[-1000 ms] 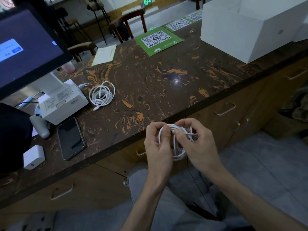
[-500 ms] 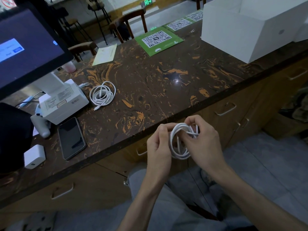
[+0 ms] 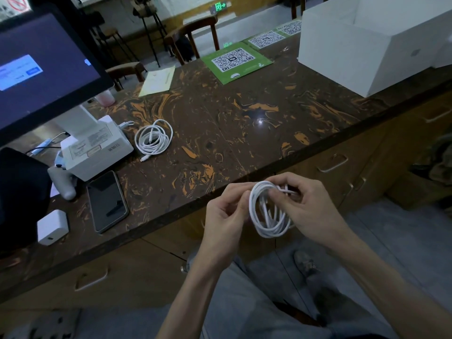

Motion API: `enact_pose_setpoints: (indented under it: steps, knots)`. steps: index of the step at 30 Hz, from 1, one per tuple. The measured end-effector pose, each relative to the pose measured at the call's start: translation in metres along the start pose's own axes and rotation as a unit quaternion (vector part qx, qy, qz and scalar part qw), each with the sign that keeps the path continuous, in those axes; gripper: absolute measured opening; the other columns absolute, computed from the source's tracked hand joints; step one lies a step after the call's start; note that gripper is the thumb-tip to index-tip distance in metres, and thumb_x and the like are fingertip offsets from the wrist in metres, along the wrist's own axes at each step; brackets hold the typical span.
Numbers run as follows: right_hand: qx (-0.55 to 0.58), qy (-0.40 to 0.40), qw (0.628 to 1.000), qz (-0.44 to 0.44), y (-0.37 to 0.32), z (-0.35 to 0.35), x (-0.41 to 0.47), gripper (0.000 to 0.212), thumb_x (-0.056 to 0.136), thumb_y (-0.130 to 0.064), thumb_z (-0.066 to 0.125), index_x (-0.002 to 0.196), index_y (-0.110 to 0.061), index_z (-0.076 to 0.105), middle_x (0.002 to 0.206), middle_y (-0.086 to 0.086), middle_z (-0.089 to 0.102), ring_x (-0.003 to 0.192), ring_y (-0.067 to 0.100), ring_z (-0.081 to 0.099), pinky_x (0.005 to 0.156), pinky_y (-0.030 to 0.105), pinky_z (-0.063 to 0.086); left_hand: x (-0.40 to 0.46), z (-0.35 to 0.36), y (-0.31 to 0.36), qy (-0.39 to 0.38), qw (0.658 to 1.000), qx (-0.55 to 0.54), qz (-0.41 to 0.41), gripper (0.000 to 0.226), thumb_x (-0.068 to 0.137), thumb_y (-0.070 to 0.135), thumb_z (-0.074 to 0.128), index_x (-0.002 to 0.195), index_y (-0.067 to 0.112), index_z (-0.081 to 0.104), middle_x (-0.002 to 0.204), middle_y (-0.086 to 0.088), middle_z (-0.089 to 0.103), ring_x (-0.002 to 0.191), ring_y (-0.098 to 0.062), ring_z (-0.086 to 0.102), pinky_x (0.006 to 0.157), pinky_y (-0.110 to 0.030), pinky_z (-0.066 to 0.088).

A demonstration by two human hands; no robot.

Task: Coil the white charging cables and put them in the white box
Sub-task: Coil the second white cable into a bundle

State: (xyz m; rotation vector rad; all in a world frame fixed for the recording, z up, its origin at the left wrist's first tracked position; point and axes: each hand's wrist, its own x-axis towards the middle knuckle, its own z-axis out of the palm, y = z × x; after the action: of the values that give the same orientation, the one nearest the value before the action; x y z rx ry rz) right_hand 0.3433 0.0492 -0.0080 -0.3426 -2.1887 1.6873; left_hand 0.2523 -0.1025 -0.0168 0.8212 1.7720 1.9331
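Note:
I hold a coiled white charging cable (image 3: 266, 211) in front of the counter's near edge, below counter height. My left hand (image 3: 226, 214) pinches the coil's left side. My right hand (image 3: 303, 206) grips its right side, with one cable end passing between the fingers. A second white cable (image 3: 153, 138) lies coiled on the dark marbled counter (image 3: 244, 133), one plug end trailing toward me. The open white box (image 3: 362, 45) stands at the counter's far right.
At left stand a monitor (image 3: 41, 69) on a white base (image 3: 95, 148), a black phone (image 3: 107, 201) and a white charger block (image 3: 51, 226). Green QR placards (image 3: 236, 62) and a paper sheet (image 3: 157, 80) lie at the back. Drawers with handles (image 3: 332, 162) run under the counter.
The coil and both hands have drifted a little to the right and the loop has turned to face me more. The cable on the counter has not moved.

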Motion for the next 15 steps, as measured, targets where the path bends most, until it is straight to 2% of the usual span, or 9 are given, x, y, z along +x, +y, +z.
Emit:
enact_pose_setpoints:
  steps: [4, 8, 10, 12, 15]
  knots:
    - [-0.022, 0.067, 0.997, 0.019, 0.003, 0.009, -0.005, 0.016, 0.093, -0.024, 0.067, 0.108, -0.019, 0.068, 0.094, -0.008, 0.071, 0.085, 0.004, 0.071, 0.073, 0.023, 0.061, 0.000, 0.005, 0.000, 0.001, 0.999, -0.039, -0.031, 0.026, 0.101, 0.028, 0.058, 0.118, 0.016, 0.073, 0.115, -0.017, 0.065, 0.103, -0.033, 0.066, 0.083, -0.037, 0.055]
    - [-0.074, 0.120, 0.990, 0.001, -0.002, 0.016, -0.003, 0.019, 0.086, -0.032, 0.072, 0.101, -0.021, 0.067, 0.092, -0.010, 0.068, 0.081, 0.001, 0.069, 0.068, 0.014, 0.057, 0.002, 0.007, -0.001, 0.043, 0.989, -0.118, -0.080, 0.021, 0.098, 0.014, 0.059, 0.114, 0.009, 0.071, 0.110, -0.018, 0.071, 0.097, -0.030, 0.070, 0.079, -0.035, 0.058]
    - [-0.076, 0.128, 0.989, -0.019, -0.005, 0.018, -0.001, 0.020, 0.083, -0.038, 0.071, 0.097, -0.025, 0.066, 0.091, -0.009, 0.068, 0.079, 0.003, 0.069, 0.068, 0.016, 0.058, 0.003, 0.006, 0.001, 0.054, 0.987, -0.120, -0.093, 0.022, 0.093, 0.009, 0.066, 0.115, 0.009, 0.071, 0.109, -0.017, 0.073, 0.097, -0.031, 0.071, 0.080, -0.036, 0.059]
    - [-0.074, 0.120, 0.990, -0.030, -0.005, 0.020, 0.004, 0.018, 0.084, -0.039, 0.073, 0.095, -0.026, 0.066, 0.092, -0.009, 0.066, 0.083, 0.005, 0.067, 0.068, 0.018, 0.058, 0.006, 0.005, 0.004, 0.066, 0.989, -0.092, -0.096, 0.021, 0.091, 0.007, 0.068, 0.112, 0.008, 0.072, 0.108, -0.019, 0.073, 0.099, -0.037, 0.070, 0.083, -0.043, 0.059]
    - [-0.175, 0.153, 0.971, -0.055, 0.003, 0.025, 0.009, 0.029, 0.087, -0.050, 0.067, 0.101, -0.025, 0.074, 0.101, -0.010, 0.055, 0.099, 0.008, 0.051, 0.078, 0.022, 0.049, 0.010, 0.007, 0.006, 0.119, 0.988, -0.054, -0.086, 0.011, 0.093, 0.004, 0.067, 0.103, 0.004, 0.072, 0.100, -0.023, 0.071, 0.095, -0.045, 0.067, 0.087, -0.058, 0.056]
